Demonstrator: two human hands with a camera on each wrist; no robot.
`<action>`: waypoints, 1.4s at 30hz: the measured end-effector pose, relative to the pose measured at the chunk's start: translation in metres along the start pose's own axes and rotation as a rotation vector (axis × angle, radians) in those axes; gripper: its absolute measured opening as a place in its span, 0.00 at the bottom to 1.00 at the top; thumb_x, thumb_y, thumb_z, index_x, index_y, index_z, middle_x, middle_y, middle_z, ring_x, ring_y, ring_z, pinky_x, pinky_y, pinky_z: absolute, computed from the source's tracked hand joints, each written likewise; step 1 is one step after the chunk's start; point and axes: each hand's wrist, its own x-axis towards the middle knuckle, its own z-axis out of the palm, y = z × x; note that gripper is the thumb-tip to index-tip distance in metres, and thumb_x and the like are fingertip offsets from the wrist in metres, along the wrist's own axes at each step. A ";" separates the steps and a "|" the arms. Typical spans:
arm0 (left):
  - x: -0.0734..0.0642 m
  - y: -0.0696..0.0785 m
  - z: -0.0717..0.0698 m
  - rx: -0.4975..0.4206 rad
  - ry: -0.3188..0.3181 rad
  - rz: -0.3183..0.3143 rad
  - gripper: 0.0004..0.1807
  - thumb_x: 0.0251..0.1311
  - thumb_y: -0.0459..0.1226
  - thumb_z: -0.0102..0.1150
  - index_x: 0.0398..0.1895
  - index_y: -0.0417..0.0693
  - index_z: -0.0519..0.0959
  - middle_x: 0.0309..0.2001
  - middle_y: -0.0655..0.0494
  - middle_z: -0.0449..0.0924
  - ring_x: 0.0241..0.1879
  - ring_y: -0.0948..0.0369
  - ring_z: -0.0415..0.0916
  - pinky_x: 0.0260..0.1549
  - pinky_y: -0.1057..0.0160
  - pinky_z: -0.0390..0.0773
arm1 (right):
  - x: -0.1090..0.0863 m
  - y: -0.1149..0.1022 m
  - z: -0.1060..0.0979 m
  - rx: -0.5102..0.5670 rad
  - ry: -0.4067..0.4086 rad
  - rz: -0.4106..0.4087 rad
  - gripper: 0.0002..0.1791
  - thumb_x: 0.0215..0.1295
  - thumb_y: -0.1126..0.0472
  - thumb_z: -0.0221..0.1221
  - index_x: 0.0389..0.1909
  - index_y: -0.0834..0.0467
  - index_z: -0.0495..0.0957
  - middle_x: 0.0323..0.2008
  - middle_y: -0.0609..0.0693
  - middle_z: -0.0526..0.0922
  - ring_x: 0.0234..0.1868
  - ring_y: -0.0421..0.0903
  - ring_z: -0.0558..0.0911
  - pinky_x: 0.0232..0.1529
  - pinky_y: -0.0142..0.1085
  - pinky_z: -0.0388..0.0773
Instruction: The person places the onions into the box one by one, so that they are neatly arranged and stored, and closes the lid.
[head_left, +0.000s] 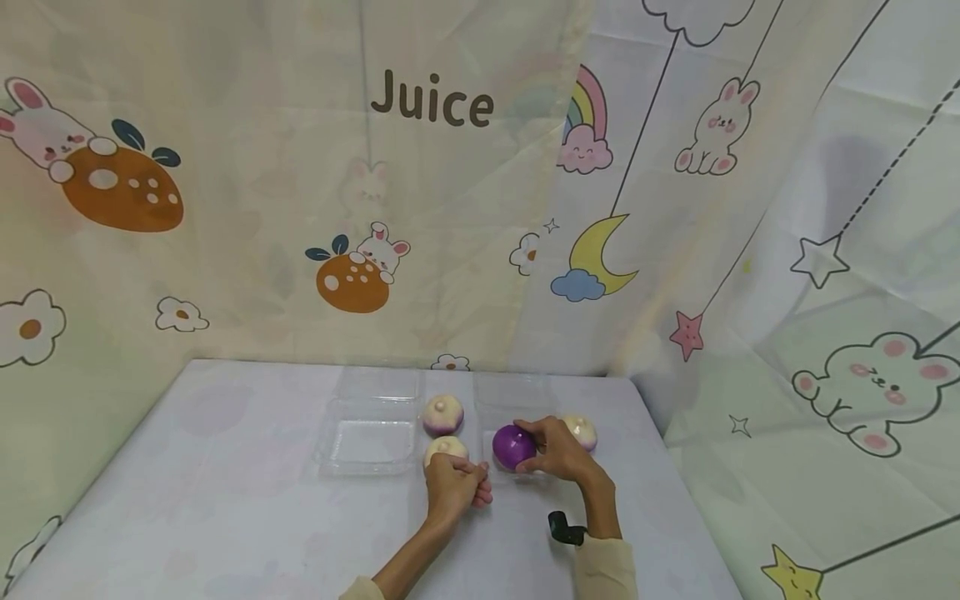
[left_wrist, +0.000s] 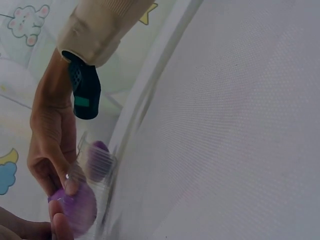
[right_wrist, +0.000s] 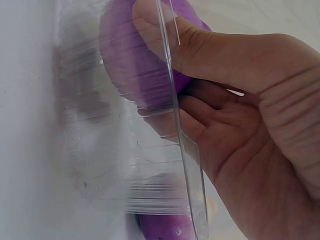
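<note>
My right hand (head_left: 558, 450) grips a shiny purple onion (head_left: 513, 447), thumb on one side and fingers on the other. This onion is in the right-hand clear plastic clamshell box (head_left: 517, 392), seen through its wall in the right wrist view. Just in front of a cream-and-purple onion (head_left: 447, 448) is my left hand (head_left: 453, 487), fingers curled near the box's left edge. Whether it pinches the box edge or touches that onion is unclear. In the left wrist view, left-hand fingers (left_wrist: 60, 225) overlap the held onion (left_wrist: 82, 212).
Another cream-topped onion (head_left: 443, 414) sits behind, between the boxes. To the right of my right hand is one more onion (head_left: 582, 432). A second clear clamshell box (head_left: 371, 442) lies open at left. Printed cloth hangs behind the white table (head_left: 225, 500).
</note>
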 end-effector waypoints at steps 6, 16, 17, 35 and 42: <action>-0.001 0.000 0.000 -0.003 0.002 -0.010 0.11 0.68 0.27 0.69 0.30 0.23 0.86 0.21 0.40 0.88 0.14 0.63 0.84 0.17 0.60 0.88 | 0.003 0.000 0.000 -0.033 -0.008 -0.014 0.45 0.53 0.66 0.83 0.71 0.76 0.74 0.65 0.70 0.84 0.62 0.61 0.88 0.64 0.53 0.87; -0.001 0.000 -0.001 -0.001 0.003 -0.012 0.11 0.68 0.27 0.69 0.31 0.22 0.86 0.21 0.40 0.88 0.14 0.63 0.84 0.17 0.60 0.88 | 0.007 -0.001 0.001 -0.040 -0.023 -0.015 0.44 0.53 0.67 0.83 0.70 0.76 0.75 0.64 0.69 0.85 0.56 0.51 0.87 0.59 0.44 0.88; -0.001 0.000 -0.001 -0.001 0.003 -0.011 0.11 0.68 0.27 0.69 0.31 0.23 0.86 0.21 0.40 0.88 0.14 0.62 0.84 0.17 0.60 0.88 | 0.007 0.000 0.002 -0.041 -0.025 -0.012 0.44 0.53 0.67 0.83 0.70 0.75 0.75 0.64 0.69 0.85 0.54 0.49 0.86 0.58 0.40 0.88; -0.001 0.000 0.001 -0.007 0.005 -0.010 0.11 0.66 0.28 0.70 0.31 0.23 0.85 0.21 0.40 0.88 0.14 0.61 0.85 0.17 0.59 0.88 | 0.010 -0.002 0.008 -0.063 -0.028 -0.021 0.44 0.54 0.63 0.83 0.71 0.72 0.76 0.64 0.64 0.87 0.47 0.41 0.80 0.52 0.29 0.80; -0.001 0.000 0.001 -0.010 0.012 -0.009 0.11 0.66 0.28 0.70 0.30 0.23 0.86 0.19 0.43 0.87 0.14 0.62 0.85 0.17 0.60 0.88 | 0.012 -0.002 0.009 -0.074 -0.040 -0.028 0.44 0.55 0.62 0.83 0.70 0.72 0.77 0.64 0.65 0.87 0.52 0.42 0.84 0.62 0.42 0.87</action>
